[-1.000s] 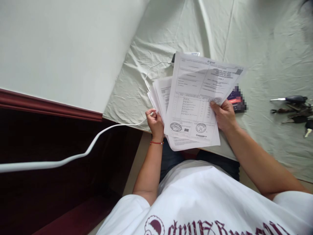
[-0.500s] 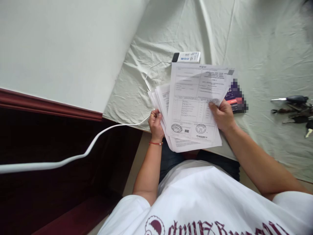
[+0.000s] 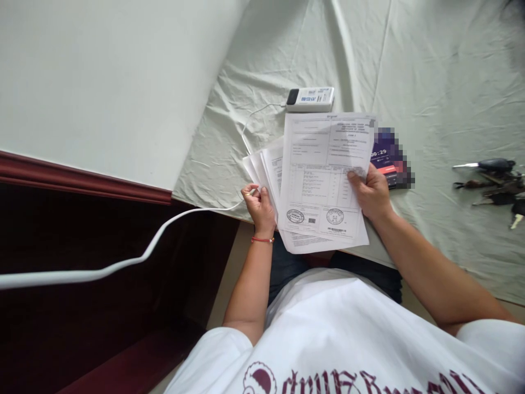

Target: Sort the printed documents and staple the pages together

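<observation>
A fanned stack of printed papers (image 3: 314,148) is held above the near edge of the cloth-covered table. On the top sheet are a form table and two round ink stamps near the bottom. My right hand (image 3: 374,191) grips the stack by its right edge, thumb on the front and fingers behind. At the left edge, where several sheets (image 3: 268,161) spread apart, my left hand (image 3: 259,209) has its thumb against the pages and its other fingers curled; part of its grip is hidden.
A white power bank (image 3: 314,99) lies beyond the papers, a white cable (image 3: 164,230) running near it and off to the left. A phone (image 3: 388,150), partly pixelated, sits behind my right hand. Keys (image 3: 492,180) lie at the right. A white panel (image 3: 102,82) fills the upper left.
The papers have shifted slightly left and toward me, uncovering more of the power bank and phone. My left thumb and index finger have moved apart at the page edges.
</observation>
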The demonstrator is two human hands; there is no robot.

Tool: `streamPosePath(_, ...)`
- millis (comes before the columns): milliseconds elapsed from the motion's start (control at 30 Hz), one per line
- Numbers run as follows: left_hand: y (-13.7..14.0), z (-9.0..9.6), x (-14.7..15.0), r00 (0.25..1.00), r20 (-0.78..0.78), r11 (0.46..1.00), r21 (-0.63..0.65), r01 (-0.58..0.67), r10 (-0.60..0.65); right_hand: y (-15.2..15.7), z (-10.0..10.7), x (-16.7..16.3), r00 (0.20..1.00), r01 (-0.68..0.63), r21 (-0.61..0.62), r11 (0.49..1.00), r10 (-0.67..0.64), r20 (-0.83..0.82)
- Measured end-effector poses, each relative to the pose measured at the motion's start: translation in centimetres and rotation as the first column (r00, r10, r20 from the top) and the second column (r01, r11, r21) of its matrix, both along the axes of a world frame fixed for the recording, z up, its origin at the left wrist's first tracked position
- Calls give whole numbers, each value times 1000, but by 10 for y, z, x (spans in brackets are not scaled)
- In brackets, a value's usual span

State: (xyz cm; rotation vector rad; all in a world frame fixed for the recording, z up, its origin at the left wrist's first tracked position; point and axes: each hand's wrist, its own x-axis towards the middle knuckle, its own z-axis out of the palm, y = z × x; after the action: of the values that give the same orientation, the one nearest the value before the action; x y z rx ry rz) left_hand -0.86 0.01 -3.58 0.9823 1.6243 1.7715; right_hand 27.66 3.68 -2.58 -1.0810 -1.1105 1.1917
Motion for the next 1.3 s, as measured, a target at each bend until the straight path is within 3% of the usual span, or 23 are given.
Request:
streamPosePath(200,0,4,2,999,-41,1000,-9,21,-21,1,3,-1,998,1,-17,1000,-2,-65)
streamPosePath(433,-2,6,6,980,175,995,-4,100,-98,1,3,-1,994,2,-20,1000,-4,-109)
streamPosePath(667,-2,1,-2,997,-72,995,-96,28,-35,0,1,0,997,-19,-42,999,16,-81)
streamPosePath(1033,1,-1,0,997,77,999,-42,23,-19,0,-4,2,997,-56,-48,997,53,-56)
streamPosePath(1300,0,2,2,999,12,999,10,38,-38,2,-9,2,995,-27,-58,998,21,-96)
